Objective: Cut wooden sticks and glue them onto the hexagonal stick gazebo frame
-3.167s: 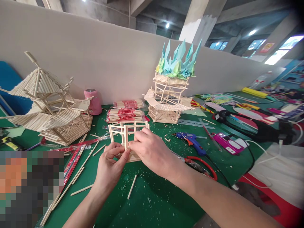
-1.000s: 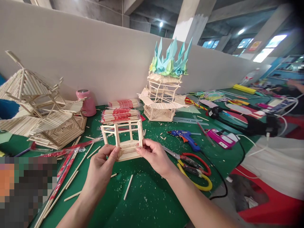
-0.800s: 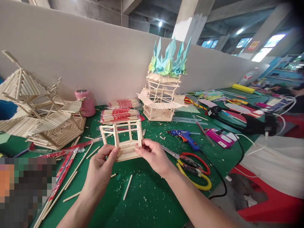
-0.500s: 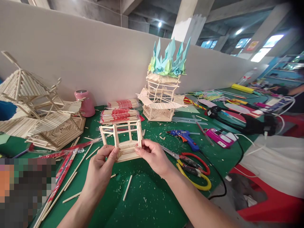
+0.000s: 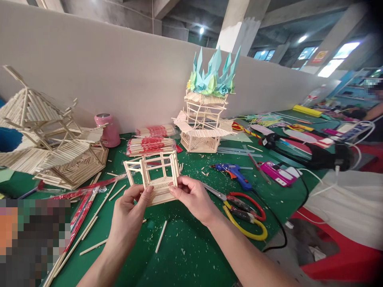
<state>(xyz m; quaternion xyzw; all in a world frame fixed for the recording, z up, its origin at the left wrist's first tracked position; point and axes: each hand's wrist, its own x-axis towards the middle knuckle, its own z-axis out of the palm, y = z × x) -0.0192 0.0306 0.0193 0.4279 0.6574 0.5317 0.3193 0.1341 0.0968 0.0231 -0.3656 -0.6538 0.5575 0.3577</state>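
Green desk (image 5: 191, 259), loose sticks (image 5: 160, 237) about. My L hand (image 5: 131, 203) & R hand (image 5: 194, 199) both pinch the small stick frame (image 5: 161, 192) at its near post bases, approx. mid-desk, nearer me than the red-wrapped bundles (image 5: 152, 146). Floor & posts look done, w/ top rails on; no roof yet.

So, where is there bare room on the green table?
The barest patch of green table lies between the left forearm and right forearm, broken by a loose stick and scraps. A smaller gap lies between the right hand, glue gun and scissors. Stick packs and a paper-topped tower crowd the back.
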